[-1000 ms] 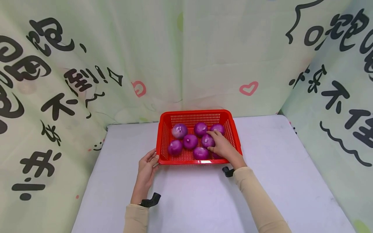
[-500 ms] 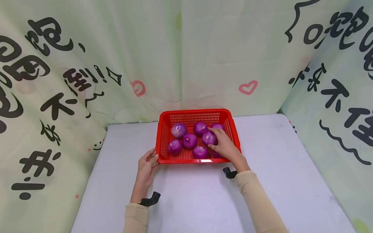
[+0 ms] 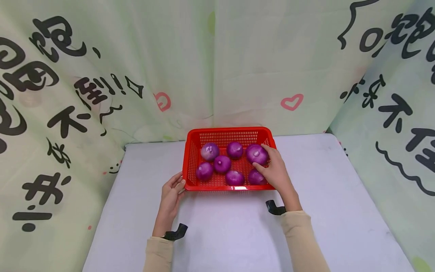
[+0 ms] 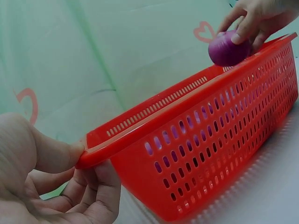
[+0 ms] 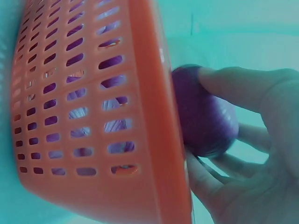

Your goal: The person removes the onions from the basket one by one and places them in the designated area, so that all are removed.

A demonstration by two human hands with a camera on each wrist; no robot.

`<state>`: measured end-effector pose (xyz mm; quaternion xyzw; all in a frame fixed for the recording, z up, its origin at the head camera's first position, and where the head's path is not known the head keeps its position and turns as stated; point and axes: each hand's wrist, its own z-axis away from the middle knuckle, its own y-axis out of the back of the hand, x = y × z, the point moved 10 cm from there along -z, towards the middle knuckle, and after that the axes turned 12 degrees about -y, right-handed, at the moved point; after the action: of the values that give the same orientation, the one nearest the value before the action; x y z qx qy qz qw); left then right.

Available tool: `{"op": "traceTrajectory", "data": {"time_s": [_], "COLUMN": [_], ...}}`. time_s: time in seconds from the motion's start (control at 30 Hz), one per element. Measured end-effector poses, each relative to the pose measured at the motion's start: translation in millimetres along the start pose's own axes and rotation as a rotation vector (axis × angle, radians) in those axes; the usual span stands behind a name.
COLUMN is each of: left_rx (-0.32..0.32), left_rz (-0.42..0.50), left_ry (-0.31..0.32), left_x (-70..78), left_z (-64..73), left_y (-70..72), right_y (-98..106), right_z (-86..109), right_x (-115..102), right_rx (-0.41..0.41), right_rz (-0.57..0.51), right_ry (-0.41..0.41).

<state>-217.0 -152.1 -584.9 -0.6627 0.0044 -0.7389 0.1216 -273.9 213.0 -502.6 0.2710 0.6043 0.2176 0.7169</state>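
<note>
A red slotted plastic basket (image 3: 204, 187) stands near the table's back edge. At its near left corner my left hand (image 3: 171, 194) pinches the rim, thumb above and fingers beneath, plain in the left wrist view. My right hand (image 3: 276, 170) grips a purple onion (image 3: 257, 154) at the basket's right side; the left wrist view has this held onion (image 4: 228, 49) raised to rim height. Several other purple onions lie in the basket, among them a paler onion (image 3: 209, 152) at the back left and an onion (image 3: 256, 176) under my right hand.
The basket sits on a white-covered table (image 3: 224, 234). Behind it hangs a pale green curtain (image 3: 190, 68) with black writing and red hearts, which also runs down both sides. Each wrist carries a black camera mount (image 3: 176, 232).
My right hand has lifted the onion from the basket's middle right and carried it rightward, so the onion at the front right shows more. The left hand stays on the rim.
</note>
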Motion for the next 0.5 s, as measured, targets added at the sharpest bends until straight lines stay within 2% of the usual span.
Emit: {"op": "traceTrajectory", "data": {"time_s": [0.13, 0.33, 0.5], "left_rx": [-0.004, -0.003, 0.005], "left_rz": [0.009, 0.011, 0.018], "left_ry": [-0.002, -0.008, 0.003], "left_x": [-1.1, -1.1, -2.5], "left_z": [-1.4, -2.4, -0.6], "left_y": [-2.1, -1.6, 1.4], "right_y": [15.1, 34.0, 42.8], "right_z": [5.2, 13.1, 20.5], "right_x": [10.8, 32.1, 53.1], "right_rx": [0.073, 0.187, 0.221], "right_rz": [-0.104, -0.331, -0.459], "right_ry": [-0.047, -0.158, -0.240]}}
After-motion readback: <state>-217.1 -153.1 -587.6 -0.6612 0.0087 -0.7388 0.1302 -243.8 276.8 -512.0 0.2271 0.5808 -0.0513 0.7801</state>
